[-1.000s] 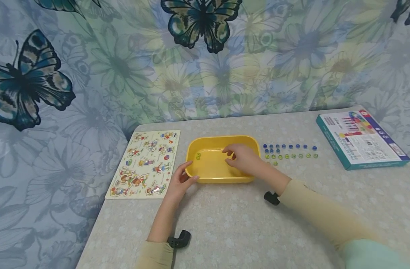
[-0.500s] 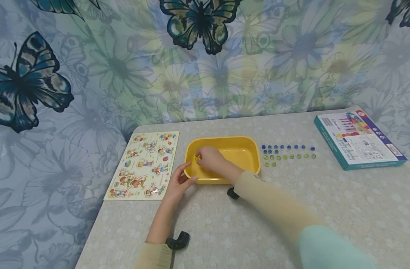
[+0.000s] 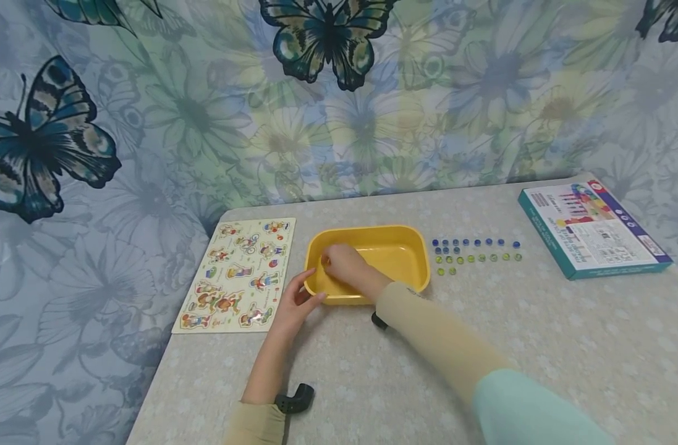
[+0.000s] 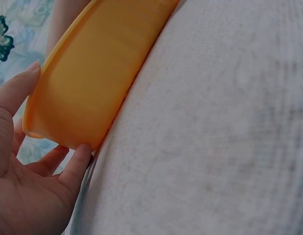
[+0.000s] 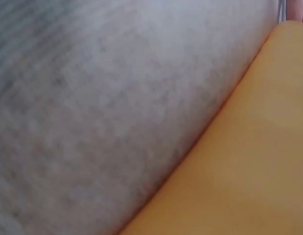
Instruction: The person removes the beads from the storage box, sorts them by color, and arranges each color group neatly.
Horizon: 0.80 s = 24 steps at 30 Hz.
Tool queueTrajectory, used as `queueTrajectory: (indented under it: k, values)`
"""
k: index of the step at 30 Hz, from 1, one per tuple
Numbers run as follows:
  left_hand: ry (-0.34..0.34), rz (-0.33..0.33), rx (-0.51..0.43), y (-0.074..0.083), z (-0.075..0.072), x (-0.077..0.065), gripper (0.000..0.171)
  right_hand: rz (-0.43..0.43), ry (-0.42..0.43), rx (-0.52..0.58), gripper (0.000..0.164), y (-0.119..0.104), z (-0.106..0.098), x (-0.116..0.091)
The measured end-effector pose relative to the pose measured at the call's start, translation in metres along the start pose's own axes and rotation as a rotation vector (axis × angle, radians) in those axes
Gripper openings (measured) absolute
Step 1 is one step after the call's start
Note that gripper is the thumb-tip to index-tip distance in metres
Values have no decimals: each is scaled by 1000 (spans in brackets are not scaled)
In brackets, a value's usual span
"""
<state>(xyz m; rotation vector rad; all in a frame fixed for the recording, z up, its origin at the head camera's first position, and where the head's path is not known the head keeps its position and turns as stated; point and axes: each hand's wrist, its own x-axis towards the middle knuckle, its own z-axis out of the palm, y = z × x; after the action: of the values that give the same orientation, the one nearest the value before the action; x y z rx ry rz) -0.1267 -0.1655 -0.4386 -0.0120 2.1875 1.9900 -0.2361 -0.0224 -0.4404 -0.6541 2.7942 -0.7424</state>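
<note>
A shallow yellow plastic tray stands mid-table in the head view. My left hand grips its near left corner, thumb at the rim and fingers against the outer wall, as the left wrist view shows the tray wall. My right hand reaches down into the tray's left part with bent fingers. Its fingertips are right over the spot where small green pieces lay, and those pieces are hidden. I cannot tell whether the fingers hold one. The right wrist view shows mostly the tray's outer wall.
Right of the tray lie rows of small round blue pieces and green pieces. A cream board with cartoon figures is on the left. At the far right lies a flat teal-edged box. A butterfly-print cloth hangs behind the table.
My right hand has moved left across the tray and down over the green pieces, covering them now. The left hand has stayed at the tray's corner.
</note>
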Motion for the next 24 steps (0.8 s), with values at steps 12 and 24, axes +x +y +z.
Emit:
queueTrajectory:
  k: [12,24]
  values:
    - [-15,33,-5,2,2,-3,63,-32,-86,41,8,0,-1,-15]
    - [-7,11,-5,-2,1,0,62,-67,-223,205,6,11,-14,-40]
